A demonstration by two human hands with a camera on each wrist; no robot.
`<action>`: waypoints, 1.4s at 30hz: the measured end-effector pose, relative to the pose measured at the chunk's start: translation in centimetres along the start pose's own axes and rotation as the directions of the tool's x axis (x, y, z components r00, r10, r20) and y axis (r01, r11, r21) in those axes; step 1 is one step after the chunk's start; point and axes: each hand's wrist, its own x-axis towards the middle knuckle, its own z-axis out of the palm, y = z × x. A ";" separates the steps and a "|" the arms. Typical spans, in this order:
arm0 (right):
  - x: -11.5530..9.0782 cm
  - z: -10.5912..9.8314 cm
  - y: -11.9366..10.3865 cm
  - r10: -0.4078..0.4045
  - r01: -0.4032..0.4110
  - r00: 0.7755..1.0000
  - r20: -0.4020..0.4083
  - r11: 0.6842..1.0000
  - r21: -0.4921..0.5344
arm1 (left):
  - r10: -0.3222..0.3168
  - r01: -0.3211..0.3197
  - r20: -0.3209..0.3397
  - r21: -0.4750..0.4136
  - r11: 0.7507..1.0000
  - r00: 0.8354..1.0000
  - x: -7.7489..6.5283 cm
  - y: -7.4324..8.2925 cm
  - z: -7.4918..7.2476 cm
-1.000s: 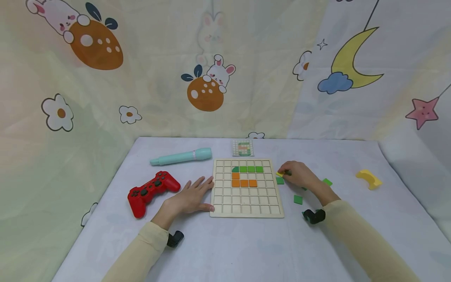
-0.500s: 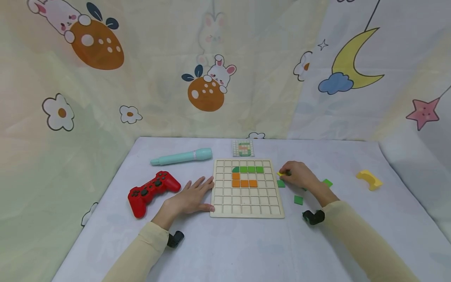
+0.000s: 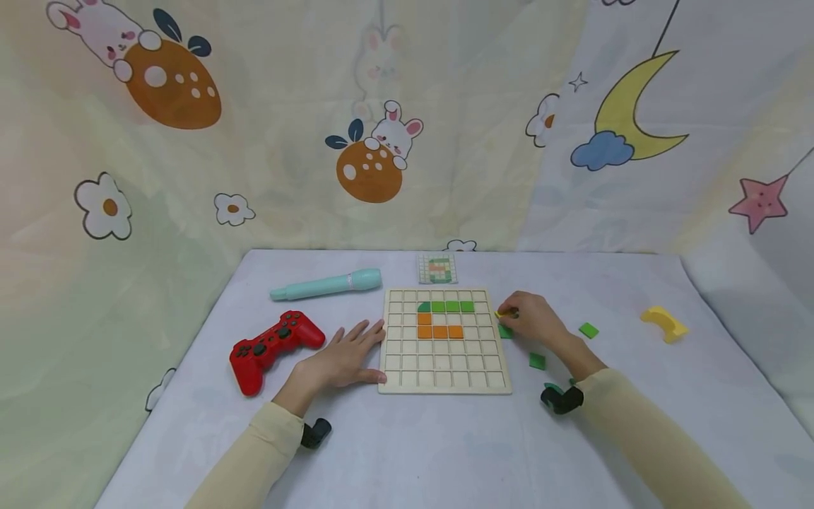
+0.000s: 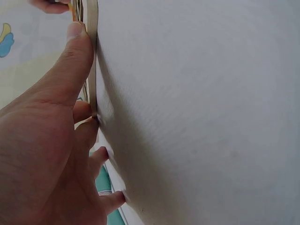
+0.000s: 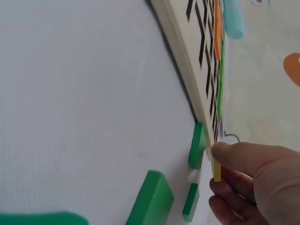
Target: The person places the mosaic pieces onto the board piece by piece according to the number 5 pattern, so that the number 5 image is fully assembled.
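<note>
Pinching a thin yellow tile between thumb and fingers, our right hand sits just beside the wooden board, at about two o'clock from its middle. Part of the tile juts out of the pinch, so a slack squeeze could let it twist or drop. Close under that hand, at three o'clock, lies a green tile; our lower fingers could nudge it askew. Farther out, a second green tile and a third green tile flank our wrist, where a sweep of the sleeve could scatter them. We cannot make out the dark patch at the right fingertips.

At nine o'clock our left hand lies with its fingers spread straight, gripping nothing, its thumb on the board's edge. We judge that a light brace: uneven pressure could slide the board over the desk, and a jolt could unsettle the orange tiles and green row. Drawing that hand back carelessly could bump the game controller, also toward nine o'clock.
</note>
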 end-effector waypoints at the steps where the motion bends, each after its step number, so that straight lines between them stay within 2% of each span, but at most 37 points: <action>1: 0.0 0.0 -0.2 0.002 -0.002 1.000 -0.004 1.000 0.002 | -0.003 0.003 -0.001 -0.001 1.000 1.000 0.0 0.0 0.0; 7: -0.4 0.0 -1.2 0.004 -0.003 1.000 -0.028 0.999 0.043 | -0.004 0.004 0.005 -0.015 1.000 1.000 -0.1 0.0 0.0; 12: -0.8 0.5 -3.0 -0.070 0.074 0.997 -0.043 0.993 0.090 | -0.009 0.010 0.005 -0.016 1.000 1.000 -0.1 0.0 0.1; 14: -0.9 1.0 -3.6 -0.113 0.116 0.993 -0.046 0.989 0.088 | -0.013 0.013 0.007 -0.013 1.000 1.000 -0.1 0.0 0.1; 18: -1.0 2.1 -4.6 -0.145 0.146 0.989 -0.030 0.987 0.063 | -0.006 0.006 0.002 -0.012 1.000 1.000 0.0 -0.2 0.3; 26: -1.3 3.0 -5.5 -0.113 0.114 0.993 -0.020 0.992 0.050 | -0.017 0.017 0.003 -0.007 1.000 1.000 0.1 0.0 0.2; 42: -1.8 3.6 -6.1 -0.111 0.116 0.988 -0.107 0.992 0.042 | -0.004 0.004 0.002 0.003 1.000 1.000 0.2 -0.2 0.2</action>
